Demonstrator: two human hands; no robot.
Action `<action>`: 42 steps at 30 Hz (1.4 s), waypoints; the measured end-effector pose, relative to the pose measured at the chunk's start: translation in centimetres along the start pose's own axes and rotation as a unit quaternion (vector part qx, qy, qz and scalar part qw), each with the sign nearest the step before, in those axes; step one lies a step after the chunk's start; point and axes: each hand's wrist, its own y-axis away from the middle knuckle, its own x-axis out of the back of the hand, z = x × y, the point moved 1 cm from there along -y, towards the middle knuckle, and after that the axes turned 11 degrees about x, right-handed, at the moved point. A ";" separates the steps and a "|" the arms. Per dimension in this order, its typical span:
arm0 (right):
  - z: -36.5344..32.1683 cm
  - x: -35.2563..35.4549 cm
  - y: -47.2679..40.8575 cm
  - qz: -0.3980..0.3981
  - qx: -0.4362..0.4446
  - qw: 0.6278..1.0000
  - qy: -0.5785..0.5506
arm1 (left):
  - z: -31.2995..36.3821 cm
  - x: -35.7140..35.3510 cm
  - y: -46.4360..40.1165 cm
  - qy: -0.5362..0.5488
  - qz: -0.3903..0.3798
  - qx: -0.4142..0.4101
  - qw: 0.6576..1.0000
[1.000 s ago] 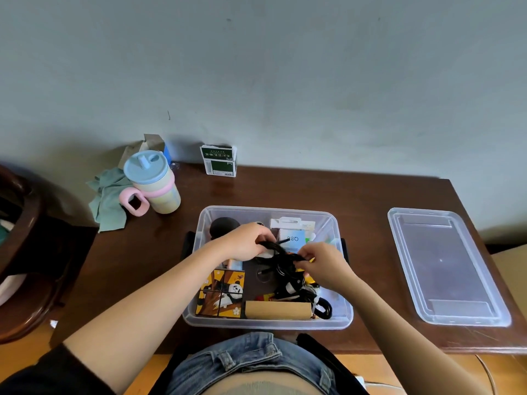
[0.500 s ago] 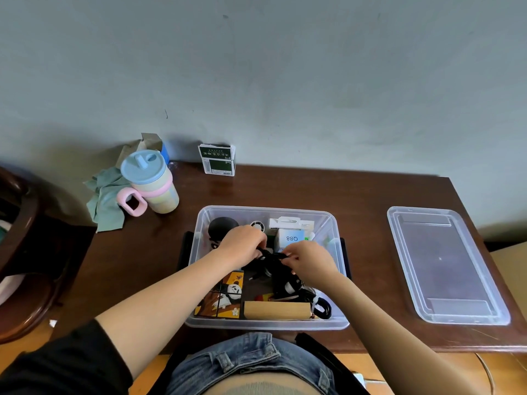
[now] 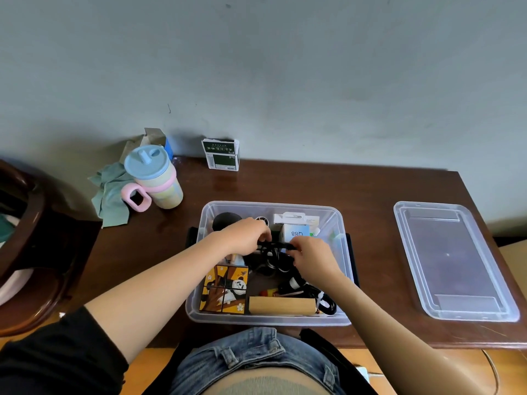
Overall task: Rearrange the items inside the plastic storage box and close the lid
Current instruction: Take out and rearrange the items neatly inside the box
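Over the clear plastic storage box (image 3: 340, 223) at the bench's (image 3: 285, 183) near edge, both hands worked a black cord (image 3: 275, 246). Left hand (image 3: 245, 236) and right hand (image 3: 312, 258) each pinched it with curled fingers above the box's middle. Sorting looked unfinished: the lid (image 3: 453, 260) lay off, well right of the box. A white carton (image 3: 296, 232) at the box's far side read "Q88".
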 end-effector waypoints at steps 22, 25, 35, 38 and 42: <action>-1.8 -5.2 -2.7 -0.066 0.006 0.982 0.178 | 0.7 -1.3 1.4 -0.165 0.020 -0.043 0.985; -0.5 -4.6 -2.2 -0.081 -0.027 0.984 0.154 | 0.6 -1.5 1.1 -0.189 0.070 -0.057 0.978; 0.3 -5.7 -1.8 -0.272 0.088 0.958 0.030 | 0.2 -0.9 0.3 -0.153 0.011 -0.082 0.985; 0.1 -6.1 -2.1 -0.245 0.091 0.965 0.033 | 0.0 -0.7 0.5 -0.145 0.044 -0.088 0.985; 0.2 -6.8 -2.1 -0.209 0.089 0.972 0.055 | -0.5 -0.8 1.1 -0.129 0.126 -0.089 0.980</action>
